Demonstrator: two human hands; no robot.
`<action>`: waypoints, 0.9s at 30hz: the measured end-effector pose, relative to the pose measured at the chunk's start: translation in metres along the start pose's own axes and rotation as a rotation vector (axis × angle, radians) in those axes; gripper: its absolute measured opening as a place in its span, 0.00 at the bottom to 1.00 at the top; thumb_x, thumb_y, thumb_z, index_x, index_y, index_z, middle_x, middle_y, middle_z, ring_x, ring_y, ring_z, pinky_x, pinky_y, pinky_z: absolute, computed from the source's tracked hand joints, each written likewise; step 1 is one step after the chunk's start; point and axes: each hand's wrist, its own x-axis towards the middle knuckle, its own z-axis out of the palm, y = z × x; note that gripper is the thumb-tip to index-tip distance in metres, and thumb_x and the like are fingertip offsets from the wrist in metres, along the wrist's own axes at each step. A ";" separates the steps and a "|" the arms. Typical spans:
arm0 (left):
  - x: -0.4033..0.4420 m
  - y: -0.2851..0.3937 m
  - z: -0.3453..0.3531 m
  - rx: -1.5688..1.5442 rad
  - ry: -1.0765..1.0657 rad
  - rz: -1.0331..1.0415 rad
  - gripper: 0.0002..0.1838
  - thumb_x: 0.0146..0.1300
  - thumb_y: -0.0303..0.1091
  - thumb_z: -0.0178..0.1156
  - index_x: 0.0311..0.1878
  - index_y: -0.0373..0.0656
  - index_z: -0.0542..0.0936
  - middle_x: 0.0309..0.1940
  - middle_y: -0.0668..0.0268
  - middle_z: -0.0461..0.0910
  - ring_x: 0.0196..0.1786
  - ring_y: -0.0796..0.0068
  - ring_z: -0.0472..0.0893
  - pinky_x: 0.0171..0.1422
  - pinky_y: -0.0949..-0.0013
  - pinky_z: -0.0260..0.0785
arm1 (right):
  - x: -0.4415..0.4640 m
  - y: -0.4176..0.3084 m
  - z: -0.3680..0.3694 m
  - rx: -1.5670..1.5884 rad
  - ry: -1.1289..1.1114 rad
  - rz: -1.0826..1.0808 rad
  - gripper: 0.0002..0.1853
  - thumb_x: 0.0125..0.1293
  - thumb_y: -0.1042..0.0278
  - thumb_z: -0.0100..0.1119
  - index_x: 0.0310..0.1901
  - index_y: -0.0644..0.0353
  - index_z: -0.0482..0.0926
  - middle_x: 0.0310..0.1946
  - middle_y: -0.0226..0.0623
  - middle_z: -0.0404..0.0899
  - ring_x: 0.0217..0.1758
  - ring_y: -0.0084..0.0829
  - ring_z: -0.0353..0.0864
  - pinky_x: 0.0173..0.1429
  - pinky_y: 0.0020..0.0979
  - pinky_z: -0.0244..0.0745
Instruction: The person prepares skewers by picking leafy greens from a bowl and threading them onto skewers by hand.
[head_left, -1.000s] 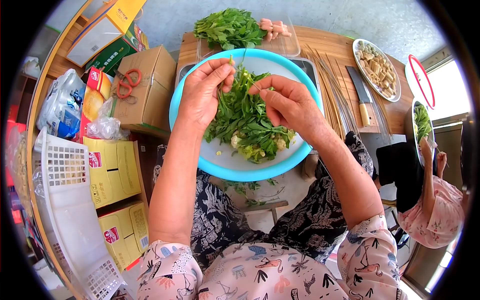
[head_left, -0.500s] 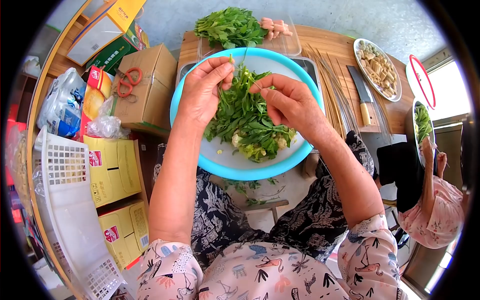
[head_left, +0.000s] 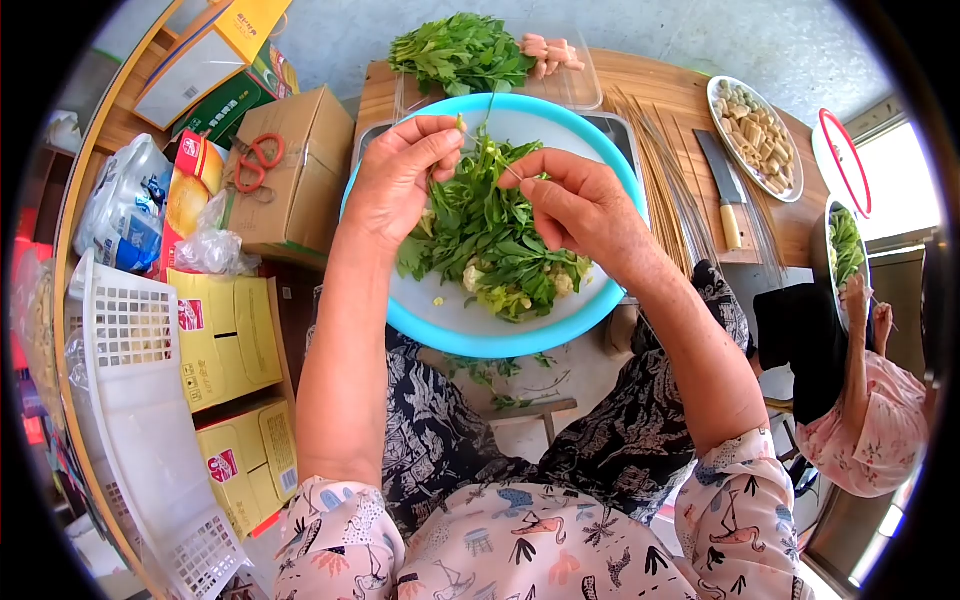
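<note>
My left hand [head_left: 405,180] is closed in a pinch above the light blue basin [head_left: 470,345], with the green tip of a leafy stem [head_left: 460,122] showing at its fingertips. Just to the right, my right hand [head_left: 580,205] pinches a thin skewer [head_left: 512,174], of which only a short length can be made out. The fingertips of the two hands are a little apart. Below them, leafy greens [head_left: 490,230] are heaped in the basin, with a few pale, yellowish pieces among them.
Behind the basin are a bunch of greens [head_left: 460,55] and pink sausage pieces [head_left: 548,56]. To the right lie bamboo skewers [head_left: 655,180], a cleaver [head_left: 720,180] and a food plate [head_left: 755,135]. Another person [head_left: 865,420] works at far right. Cartons [head_left: 285,165] and a white basket [head_left: 140,400] stand left.
My left hand has shifted slightly to the left, and the basin has moved a little left with its greens. The right hand's pinch is nearly unchanged.
</note>
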 end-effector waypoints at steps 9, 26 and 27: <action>-0.002 -0.003 0.004 0.041 -0.040 -0.094 0.07 0.60 0.27 0.63 0.40 0.39 0.78 0.31 0.70 0.78 0.31 0.82 0.73 0.37 0.78 0.63 | 0.002 0.000 0.001 -0.031 0.012 0.002 0.10 0.69 0.68 0.48 0.41 0.63 0.77 0.13 0.24 0.68 0.16 0.14 0.65 0.22 0.21 0.59; 0.009 -0.009 0.001 0.536 0.208 0.166 0.08 0.64 0.30 0.59 0.43 0.39 0.82 0.37 0.69 0.82 0.39 0.81 0.78 0.47 0.76 0.68 | 0.002 -0.015 -0.035 0.230 0.476 -0.340 0.13 0.72 0.68 0.45 0.50 0.65 0.76 0.16 0.24 0.67 0.15 0.11 0.56 0.19 0.15 0.49; 0.011 -0.011 0.002 0.536 0.204 0.164 0.08 0.64 0.30 0.59 0.43 0.39 0.82 0.37 0.69 0.82 0.39 0.81 0.78 0.47 0.76 0.68 | 0.002 -0.014 -0.037 0.231 0.480 -0.338 0.13 0.72 0.68 0.45 0.50 0.65 0.76 0.16 0.24 0.67 0.15 0.11 0.56 0.19 0.15 0.49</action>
